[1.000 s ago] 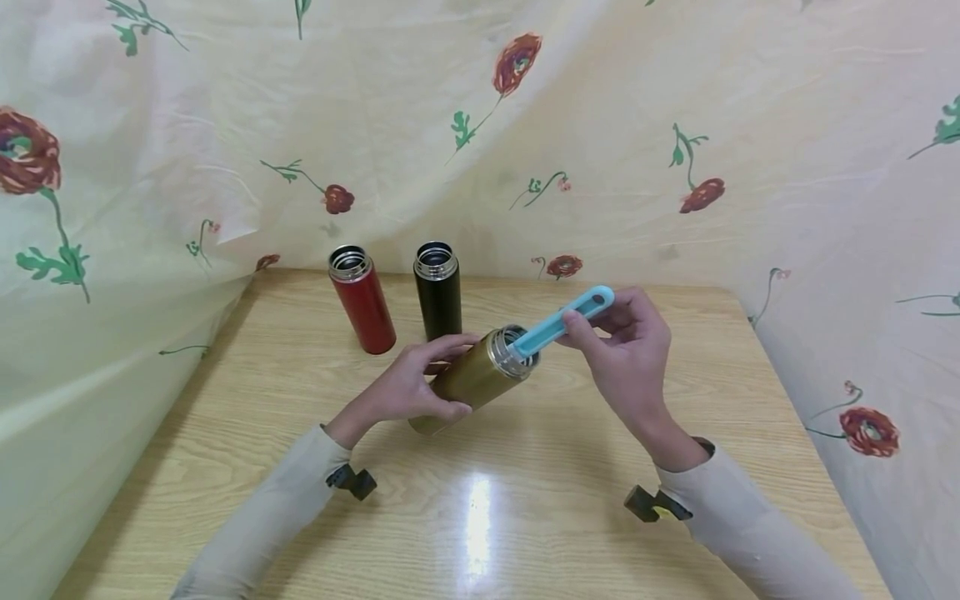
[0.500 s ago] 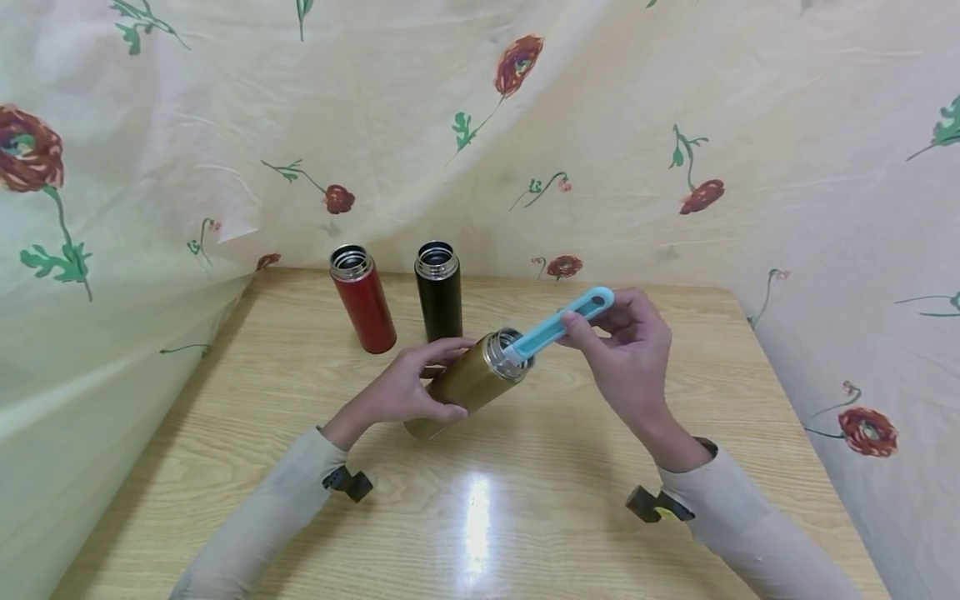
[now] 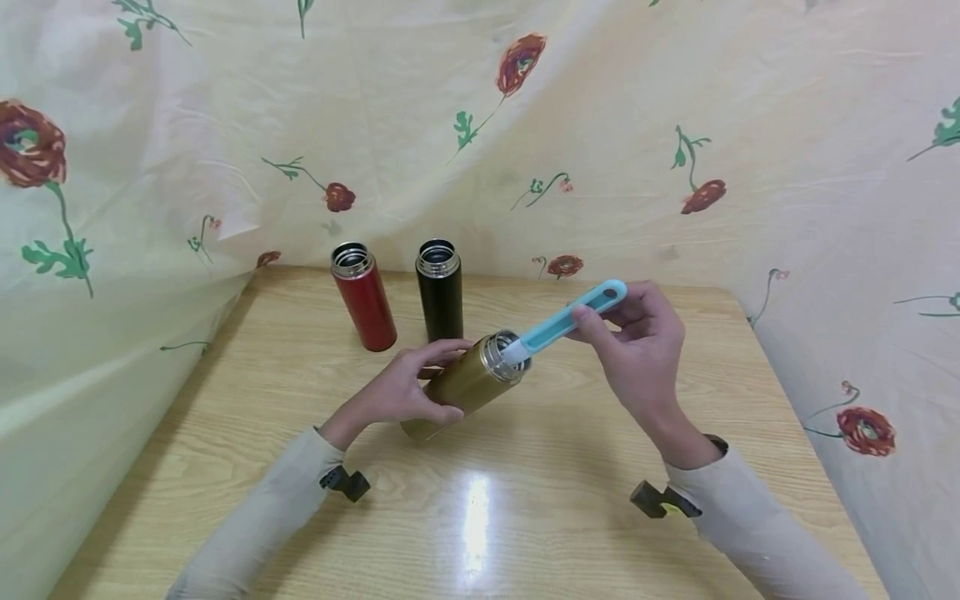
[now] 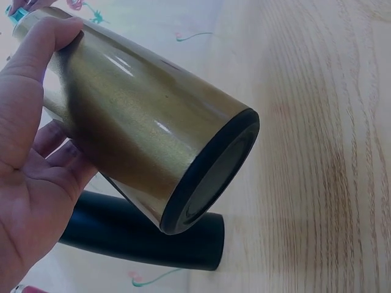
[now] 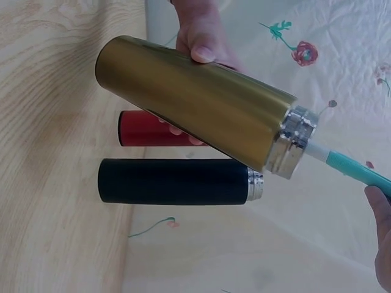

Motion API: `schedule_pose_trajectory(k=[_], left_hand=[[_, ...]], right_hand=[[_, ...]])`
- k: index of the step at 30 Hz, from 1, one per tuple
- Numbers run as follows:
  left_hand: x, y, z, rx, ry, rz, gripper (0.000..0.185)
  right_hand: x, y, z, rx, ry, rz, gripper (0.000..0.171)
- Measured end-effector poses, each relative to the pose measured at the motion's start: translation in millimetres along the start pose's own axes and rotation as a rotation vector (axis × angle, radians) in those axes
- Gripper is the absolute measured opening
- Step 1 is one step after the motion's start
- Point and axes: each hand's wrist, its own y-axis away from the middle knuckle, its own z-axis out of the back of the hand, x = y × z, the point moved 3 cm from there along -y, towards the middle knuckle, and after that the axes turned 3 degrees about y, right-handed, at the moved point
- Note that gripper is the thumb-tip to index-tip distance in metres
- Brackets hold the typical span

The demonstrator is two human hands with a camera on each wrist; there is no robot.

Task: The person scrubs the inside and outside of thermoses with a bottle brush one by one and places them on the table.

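My left hand (image 3: 401,387) grips a gold thermos bottle (image 3: 467,382) round its body, thumb on the near side. The bottle is uncapped and tilted, its steel mouth up and to the right. In the left wrist view, its dark base is raised off the table. My right hand (image 3: 641,358) pinches the light blue handle of a bottle brush (image 3: 558,325) between thumb and fingers. The brush's white neck (image 5: 317,150) enters the bottle mouth, and its head is hidden inside.
An uncapped red thermos bottle (image 3: 365,304) and an uncapped black one (image 3: 441,300) stand upright behind my left hand. The wooden table (image 3: 585,517) ends at a flowered cloth (image 3: 420,125) behind and at both sides.
My right hand has moved up and right with the brush, so more of its white neck shows. My left hand and the gold bottle have shifted slightly left.
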Motion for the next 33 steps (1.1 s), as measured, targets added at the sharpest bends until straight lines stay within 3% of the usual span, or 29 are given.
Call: schedule_pose_trajectory(k=[33], left_hand=[[3.8, 1.0, -2.2, 0.015, 0.003, -0.024, 0.085]], right_hand=[[20, -9, 14, -0.049, -0.032, 0.035, 0.020]])
